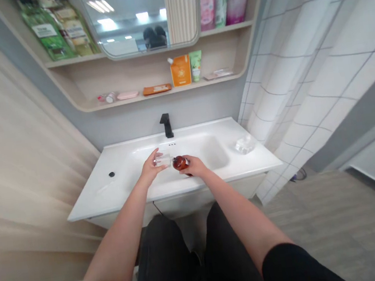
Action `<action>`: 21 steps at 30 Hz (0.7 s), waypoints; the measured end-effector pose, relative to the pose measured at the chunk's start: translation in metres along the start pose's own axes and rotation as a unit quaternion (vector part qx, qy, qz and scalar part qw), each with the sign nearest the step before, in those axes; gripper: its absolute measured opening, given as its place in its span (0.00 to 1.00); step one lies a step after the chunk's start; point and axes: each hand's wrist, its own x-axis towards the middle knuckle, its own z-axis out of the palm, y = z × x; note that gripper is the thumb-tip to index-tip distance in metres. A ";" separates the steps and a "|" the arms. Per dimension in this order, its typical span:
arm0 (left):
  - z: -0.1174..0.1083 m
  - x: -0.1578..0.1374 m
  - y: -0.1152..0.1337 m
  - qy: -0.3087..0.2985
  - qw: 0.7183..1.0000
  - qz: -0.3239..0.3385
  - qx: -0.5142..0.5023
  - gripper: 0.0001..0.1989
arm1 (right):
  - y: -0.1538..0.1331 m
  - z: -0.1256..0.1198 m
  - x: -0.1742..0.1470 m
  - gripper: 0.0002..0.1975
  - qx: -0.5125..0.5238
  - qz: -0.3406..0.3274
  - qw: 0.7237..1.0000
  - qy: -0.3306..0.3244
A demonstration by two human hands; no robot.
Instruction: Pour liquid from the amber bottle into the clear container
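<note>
Over the white sink basin [209, 149], my left hand [149, 168] is closed around a small clear container [163, 160], held on its side with its right end toward the middle. My right hand [195, 165] grips a brown bottle [179, 162], tilted so that its dark top points left. That top is right beside the clear container; whether they touch I cannot tell. What either vessel holds is too small to make out. Behind both hands stands a black faucet [166, 125].
A clear crumpled-looking item [244, 144] lies on the counter's right side. Above the sink, a shelf [123, 101] carries an orange pouch [180, 71], a green tube [196, 65] and a pink soap-like bar [128, 95]. A mirror [137, 18] hangs between shelves of bottles.
</note>
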 end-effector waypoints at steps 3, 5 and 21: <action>-0.001 0.005 0.002 -0.008 1.000 0.007 0.009 0.54 | 0.001 0.000 0.000 0.37 0.011 -0.001 1.000 0.000; -0.002 0.007 0.004 -0.011 1.000 0.011 0.011 0.54 | 0.002 0.000 0.000 0.38 0.014 -0.001 1.000 0.003; 0.000 0.029 0.041 -0.046 0.996 -0.002 0.074 0.55 | 0.001 -0.002 -0.001 0.40 0.041 -0.007 0.999 0.026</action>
